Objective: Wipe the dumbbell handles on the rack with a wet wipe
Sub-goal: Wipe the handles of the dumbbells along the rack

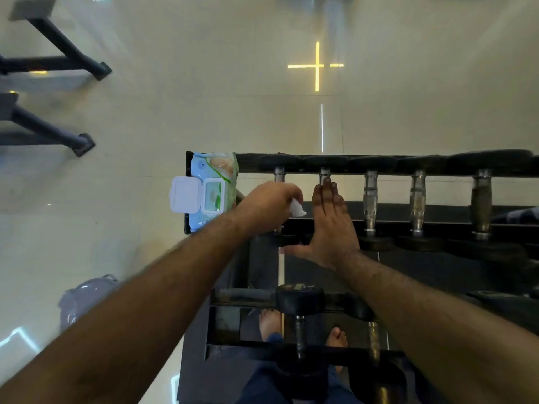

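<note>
A black dumbbell rack (pixel 437 212) fills the right half of the head view, with several dumbbells across its top tier. My left hand (pixel 267 207) is closed around a white wet wipe (pixel 298 208) over the leftmost dumbbell's handle (pixel 279 174), hiding most of it. My right hand (pixel 331 225) lies flat, fingers together, along the second dumbbell's handle (pixel 324 172). Further right stand three bare steel handles, the nearest (pixel 370 199). A pack of wet wipes (pixel 211 189) with its white lid flipped open lies on the rack's left end.
Two more dumbbells (pixel 300 304) rest on the lower tier, and bare feet (pixel 271 320) show through it. Black bench legs (pixel 58 62) stand on the glossy pale floor at the upper left. A grey bag (pixel 84 298) sits on the floor to the left.
</note>
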Tool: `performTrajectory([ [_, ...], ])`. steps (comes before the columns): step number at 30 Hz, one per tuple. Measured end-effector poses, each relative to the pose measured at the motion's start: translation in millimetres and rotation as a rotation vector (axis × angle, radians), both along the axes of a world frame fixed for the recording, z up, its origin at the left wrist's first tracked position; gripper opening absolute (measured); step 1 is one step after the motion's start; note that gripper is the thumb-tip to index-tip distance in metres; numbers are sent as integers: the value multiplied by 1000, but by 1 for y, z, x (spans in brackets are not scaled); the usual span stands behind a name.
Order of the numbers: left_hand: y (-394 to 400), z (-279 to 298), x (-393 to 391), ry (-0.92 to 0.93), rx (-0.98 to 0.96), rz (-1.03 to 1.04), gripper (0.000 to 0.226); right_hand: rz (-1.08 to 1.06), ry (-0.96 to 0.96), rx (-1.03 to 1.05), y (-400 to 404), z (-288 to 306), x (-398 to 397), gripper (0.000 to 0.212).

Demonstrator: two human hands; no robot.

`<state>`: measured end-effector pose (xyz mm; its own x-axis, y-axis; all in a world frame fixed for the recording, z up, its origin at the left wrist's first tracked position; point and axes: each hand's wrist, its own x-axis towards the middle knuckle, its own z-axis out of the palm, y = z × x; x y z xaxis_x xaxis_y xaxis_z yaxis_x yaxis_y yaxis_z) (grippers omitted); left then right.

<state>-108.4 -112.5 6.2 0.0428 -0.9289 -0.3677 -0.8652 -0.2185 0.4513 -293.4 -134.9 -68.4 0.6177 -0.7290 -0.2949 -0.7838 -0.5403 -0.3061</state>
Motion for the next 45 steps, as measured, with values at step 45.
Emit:
performTrajectory([
  [45, 62, -10, -30, 171, -144, 548, 33, 48, 142, 10, 3, 11, -5, 155],
])
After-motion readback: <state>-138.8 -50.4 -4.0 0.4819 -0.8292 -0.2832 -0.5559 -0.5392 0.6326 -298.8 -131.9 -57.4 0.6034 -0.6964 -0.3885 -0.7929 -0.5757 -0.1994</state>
